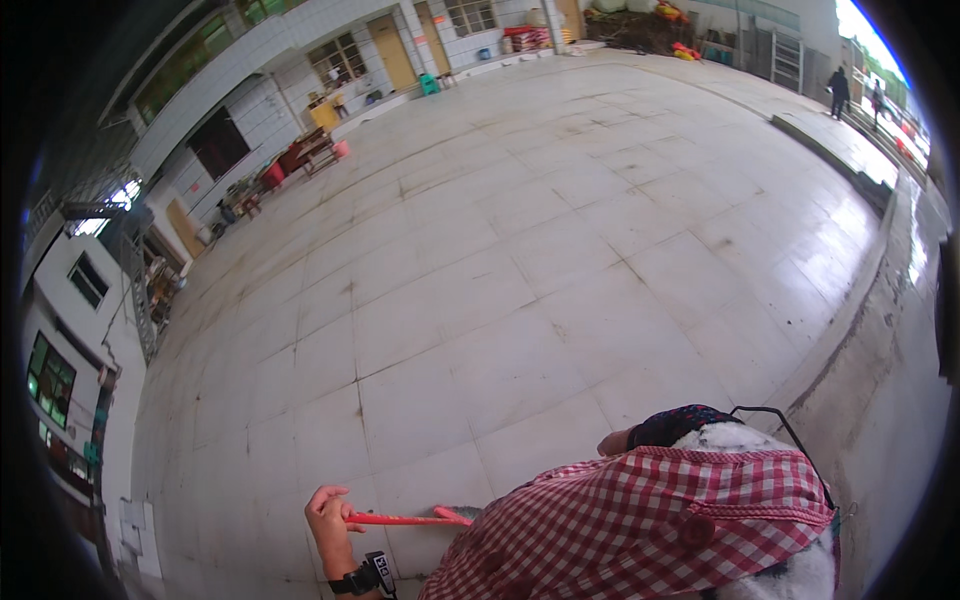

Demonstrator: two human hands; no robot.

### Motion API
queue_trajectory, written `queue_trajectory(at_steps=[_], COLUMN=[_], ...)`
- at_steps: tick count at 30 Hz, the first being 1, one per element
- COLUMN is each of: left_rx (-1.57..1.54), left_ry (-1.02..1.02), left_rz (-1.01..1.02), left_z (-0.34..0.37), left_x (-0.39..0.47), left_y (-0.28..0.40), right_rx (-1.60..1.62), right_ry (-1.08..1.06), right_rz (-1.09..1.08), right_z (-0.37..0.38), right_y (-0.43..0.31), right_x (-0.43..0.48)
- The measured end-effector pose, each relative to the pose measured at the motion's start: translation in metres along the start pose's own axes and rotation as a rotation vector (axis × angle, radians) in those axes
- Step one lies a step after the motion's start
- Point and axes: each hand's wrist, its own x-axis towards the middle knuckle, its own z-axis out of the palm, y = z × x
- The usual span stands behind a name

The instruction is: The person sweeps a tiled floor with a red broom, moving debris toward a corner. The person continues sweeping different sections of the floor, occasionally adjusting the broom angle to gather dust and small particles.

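Observation:
My left hand [334, 517], with a dark strap and a small device at the wrist, grips the end of a red handle [394, 519]. The handle runs right to a pinkish-red head with grey bristles, seemingly a broom [454, 514], near the tiled floor [420, 480]; its far part is hidden behind a red-and-white checked garment [615, 510]. My right hand [614, 442] shows only in part beyond the garment, below a dark patterned cuff; its fingers and anything in them are hidden.
A raised concrete edge [840, 337] curves along the right. Wooden furniture [319, 150], a red tub [272, 175] and a green stool [429, 84] line the far left wall. A person in dark clothes [838, 94] is far off at upper right, another person [877, 103] beyond.

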Motion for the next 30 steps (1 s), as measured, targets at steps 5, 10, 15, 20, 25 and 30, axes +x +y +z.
queue_trajectory(at_steps=[5,10,15,20,25,30], left_rx=[0.016,0.023,0.024,0.018,0.054,0.025], left_ry=[0.071,0.067,0.124,0.031,0.083,0.217], left_rz=[-0.007,0.028,0.026,0.019,-0.005,-0.039], left_z=[-0.099,-0.092,-0.013,0.018,0.032,0.013], left_x=[0.068,0.085,0.062,0.047,0.008,0.010], left_y=[-0.017,-0.011,-0.009,-0.036,-0.022,0.000], right_rx=[0.063,0.077,0.088,0.104,0.131,0.068], right_ry=[0.044,0.056,0.007,0.001,-0.012,0.016], right_rz=[-0.004,0.020,0.072,0.057,0.132,-0.013], right_z=[-0.007,-0.003,0.027,0.052,0.059,0.055], right_y=[-0.071,-0.068,0.004,0.043,0.058,0.046], right_x=[0.055,0.060,0.024,0.014,0.019,0.035])
